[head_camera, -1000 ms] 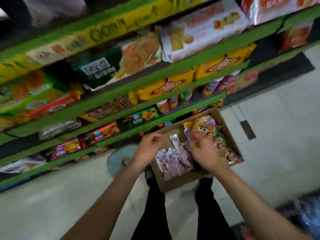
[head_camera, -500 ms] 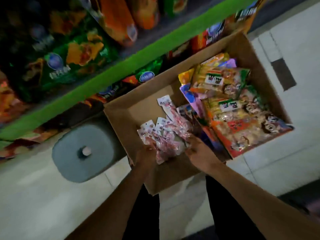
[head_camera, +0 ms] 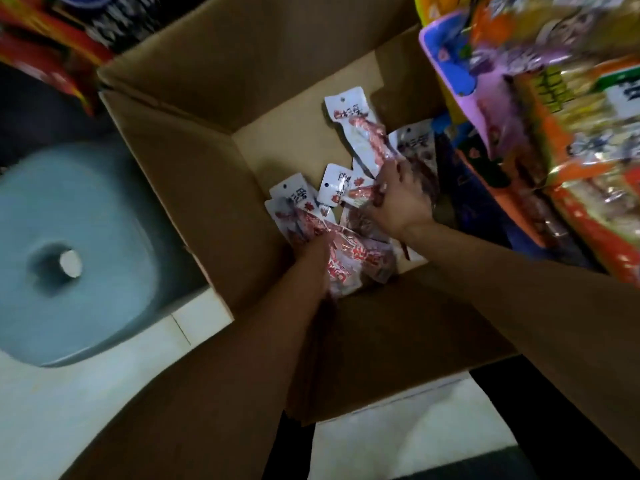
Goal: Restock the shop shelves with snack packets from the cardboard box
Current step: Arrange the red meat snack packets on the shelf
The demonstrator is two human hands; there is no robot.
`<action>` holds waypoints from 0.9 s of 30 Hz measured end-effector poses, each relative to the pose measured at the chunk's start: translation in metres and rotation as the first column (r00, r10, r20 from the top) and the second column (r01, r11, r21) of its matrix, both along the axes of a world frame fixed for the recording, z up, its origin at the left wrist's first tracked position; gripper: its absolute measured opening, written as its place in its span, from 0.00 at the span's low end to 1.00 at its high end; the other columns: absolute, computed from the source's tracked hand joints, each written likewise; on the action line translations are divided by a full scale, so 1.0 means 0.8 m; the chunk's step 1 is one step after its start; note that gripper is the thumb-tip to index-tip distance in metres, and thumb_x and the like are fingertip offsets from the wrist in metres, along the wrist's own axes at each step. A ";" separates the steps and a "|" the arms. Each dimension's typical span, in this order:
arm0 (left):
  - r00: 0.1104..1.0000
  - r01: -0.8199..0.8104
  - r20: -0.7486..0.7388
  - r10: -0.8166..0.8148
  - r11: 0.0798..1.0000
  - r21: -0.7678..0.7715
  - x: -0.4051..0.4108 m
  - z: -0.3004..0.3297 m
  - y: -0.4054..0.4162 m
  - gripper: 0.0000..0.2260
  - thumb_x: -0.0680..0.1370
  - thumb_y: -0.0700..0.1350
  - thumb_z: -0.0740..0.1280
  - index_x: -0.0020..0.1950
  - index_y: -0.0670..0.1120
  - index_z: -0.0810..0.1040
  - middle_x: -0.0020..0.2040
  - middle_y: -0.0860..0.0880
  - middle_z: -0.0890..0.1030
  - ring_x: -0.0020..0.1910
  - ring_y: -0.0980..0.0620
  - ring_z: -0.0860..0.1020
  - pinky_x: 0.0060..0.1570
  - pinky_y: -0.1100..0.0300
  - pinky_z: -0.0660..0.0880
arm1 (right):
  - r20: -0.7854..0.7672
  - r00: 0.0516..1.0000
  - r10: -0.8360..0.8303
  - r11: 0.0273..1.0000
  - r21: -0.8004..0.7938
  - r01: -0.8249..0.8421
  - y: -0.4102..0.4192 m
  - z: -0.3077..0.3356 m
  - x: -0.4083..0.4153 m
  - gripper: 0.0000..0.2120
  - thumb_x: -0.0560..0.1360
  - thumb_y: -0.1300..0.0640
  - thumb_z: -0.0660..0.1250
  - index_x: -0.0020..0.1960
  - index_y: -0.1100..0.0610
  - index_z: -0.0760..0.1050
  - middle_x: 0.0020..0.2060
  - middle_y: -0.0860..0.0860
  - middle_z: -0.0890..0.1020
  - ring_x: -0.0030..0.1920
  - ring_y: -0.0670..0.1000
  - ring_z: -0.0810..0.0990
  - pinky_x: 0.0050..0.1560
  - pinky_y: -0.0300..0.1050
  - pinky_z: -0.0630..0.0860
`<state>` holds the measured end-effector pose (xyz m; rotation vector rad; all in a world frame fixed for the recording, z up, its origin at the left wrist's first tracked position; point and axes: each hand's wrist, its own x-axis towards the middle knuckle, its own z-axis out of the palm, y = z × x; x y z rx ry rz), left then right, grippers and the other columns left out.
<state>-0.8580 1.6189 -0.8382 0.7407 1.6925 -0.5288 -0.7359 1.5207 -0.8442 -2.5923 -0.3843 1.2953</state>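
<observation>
You are reaching both hands into the cardboard box (head_camera: 194,174). Large colourful snack bags (head_camera: 554,133), partly cut off, are filling its right side. Your right hand (head_camera: 398,199) is gripping small white-and-red snack packets (head_camera: 363,133) lying on the box floor near its middle. Your left hand (head_camera: 317,251) is touching the packets by the near wall; its fingers are hidden, so its grasp is unclear.

Beyond my fingertips (head_camera: 388,171) I see bare brown floor of the open cardboard box (head_camera: 294,133), free for reaching. Right of the fingers, a stack of big colourful snack bags (head_camera: 554,133) blocks the way. Left, the tall cardboard wall (head_camera: 194,188) closes that side.
</observation>
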 end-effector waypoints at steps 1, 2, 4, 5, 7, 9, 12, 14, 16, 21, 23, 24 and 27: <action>0.997 -0.070 0.013 0.070 0.997 0.011 -0.001 -0.005 -0.004 0.25 0.79 0.46 0.70 0.73 0.41 0.70 0.68 0.38 0.77 0.65 0.38 0.78 0.61 0.48 0.77 | 0.018 1.000 -0.022 1.000 -0.006 0.022 0.006 -0.008 0.000 0.47 0.74 0.44 0.72 0.81 0.55 0.47 0.80 0.57 0.51 0.78 0.62 0.52 0.74 0.63 0.59; 0.995 -0.089 0.049 0.089 0.996 0.007 -0.002 -0.006 -0.008 0.24 0.78 0.46 0.71 0.72 0.41 0.72 0.66 0.39 0.79 0.62 0.39 0.80 0.58 0.49 0.78 | 0.048 0.998 -0.035 0.999 -0.020 0.036 0.011 -0.014 -0.002 0.47 0.74 0.45 0.72 0.81 0.55 0.46 0.80 0.57 0.52 0.78 0.62 0.54 0.73 0.63 0.60; 0.994 -0.074 0.086 0.075 0.997 -0.006 -0.007 -0.009 -0.013 0.23 0.77 0.46 0.73 0.69 0.40 0.74 0.62 0.40 0.81 0.58 0.40 0.82 0.55 0.50 0.80 | 0.099 0.995 -0.032 0.997 -0.061 0.038 0.013 -0.019 -0.008 0.46 0.76 0.47 0.71 0.81 0.55 0.45 0.79 0.58 0.57 0.76 0.62 0.59 0.70 0.62 0.64; 0.994 -0.063 0.089 0.064 0.998 -0.009 -0.008 -0.008 -0.014 0.23 0.76 0.46 0.74 0.69 0.41 0.75 0.61 0.40 0.82 0.57 0.40 0.82 0.56 0.48 0.80 | 0.080 0.996 -0.034 0.996 -0.075 0.040 0.010 -0.022 -0.010 0.45 0.76 0.48 0.71 0.81 0.56 0.46 0.77 0.59 0.60 0.75 0.62 0.62 0.68 0.60 0.67; 0.993 -0.062 0.105 0.062 0.998 0.000 -0.016 -0.011 -0.011 0.22 0.75 0.44 0.74 0.68 0.41 0.76 0.60 0.41 0.83 0.55 0.41 0.83 0.55 0.46 0.81 | -0.019 0.997 -0.077 0.995 -0.063 0.076 -0.002 -0.024 -0.010 0.38 0.75 0.49 0.71 0.78 0.57 0.56 0.71 0.61 0.69 0.69 0.63 0.71 0.65 0.58 0.72; 0.994 -0.042 0.101 0.036 0.997 0.059 -0.022 -0.011 -0.008 0.17 0.75 0.42 0.74 0.63 0.41 0.80 0.58 0.41 0.84 0.54 0.42 0.84 0.54 0.47 0.82 | -0.117 0.981 -0.156 0.988 -0.022 0.154 -0.013 -0.020 -0.005 0.27 0.76 0.52 0.70 0.71 0.58 0.67 0.65 0.61 0.76 0.64 0.63 0.76 0.63 0.55 0.75; 0.988 -0.071 0.139 0.061 0.995 0.070 -0.023 -0.007 -0.013 0.13 0.75 0.41 0.73 0.59 0.41 0.82 0.56 0.40 0.85 0.54 0.39 0.84 0.58 0.41 0.80 | -0.255 0.951 -0.177 0.984 -0.054 0.169 -0.024 -0.009 -0.007 0.17 0.82 0.55 0.61 0.69 0.58 0.72 0.67 0.59 0.76 0.65 0.60 0.76 0.58 0.45 0.73; 0.971 -0.095 0.219 0.090 0.995 0.012 -0.018 -0.005 -0.020 0.14 0.76 0.41 0.71 0.61 0.42 0.81 0.57 0.40 0.84 0.56 0.39 0.83 0.60 0.40 0.78 | -0.403 0.885 -0.231 0.973 -0.093 0.211 -0.029 -0.004 -0.014 0.15 0.82 0.56 0.62 0.67 0.59 0.74 0.62 0.58 0.79 0.63 0.59 0.77 0.47 0.42 0.72; 0.957 -0.086 0.276 0.087 0.996 -0.016 -0.014 -0.005 -0.029 0.15 0.76 0.41 0.71 0.63 0.43 0.80 0.58 0.41 0.84 0.57 0.40 0.82 0.63 0.40 0.77 | -0.477 0.864 -0.161 0.984 -0.011 0.177 -0.034 -0.005 -0.029 0.11 0.79 0.57 0.65 0.61 0.58 0.76 0.51 0.55 0.81 0.53 0.53 0.83 0.40 0.39 0.72; 0.946 -0.019 0.324 0.002 0.999 0.048 -0.025 -0.015 -0.027 0.20 0.75 0.41 0.74 0.66 0.43 0.78 0.59 0.43 0.84 0.58 0.43 0.83 0.62 0.45 0.78 | -0.586 0.745 -0.319 0.905 0.044 0.422 -0.031 -0.017 -0.043 0.19 0.74 0.55 0.73 0.62 0.53 0.72 0.44 0.48 0.84 0.39 0.44 0.85 0.34 0.36 0.79; 0.938 0.040 0.343 -0.049 0.999 0.033 -0.028 -0.016 -0.021 0.17 0.76 0.44 0.73 0.65 0.45 0.79 0.57 0.47 0.85 0.57 0.52 0.83 0.60 0.55 0.78 | -0.584 0.751 -0.310 0.925 -0.002 0.380 -0.025 -0.016 -0.042 0.18 0.74 0.48 0.73 0.59 0.56 0.76 0.42 0.48 0.83 0.43 0.49 0.83 0.36 0.37 0.78; 0.941 0.075 0.328 -0.086 0.996 0.045 -0.027 -0.014 -0.018 0.16 0.76 0.45 0.72 0.63 0.44 0.80 0.54 0.49 0.85 0.53 0.57 0.83 0.54 0.62 0.79 | -0.577 0.752 -0.318 0.931 -0.039 0.363 -0.023 -0.013 -0.041 0.19 0.74 0.47 0.72 0.59 0.59 0.77 0.42 0.49 0.82 0.43 0.50 0.80 0.35 0.39 0.75; 0.954 0.104 0.269 -0.133 0.988 0.118 -0.020 -0.001 -0.018 0.17 0.73 0.43 0.73 0.62 0.43 0.81 0.54 0.47 0.84 0.54 0.50 0.83 0.54 0.58 0.79 | -0.572 0.760 -0.309 0.944 -0.085 0.319 -0.012 0.002 -0.042 0.17 0.76 0.52 0.69 0.59 0.63 0.75 0.50 0.54 0.82 0.43 0.50 0.78 0.34 0.41 0.70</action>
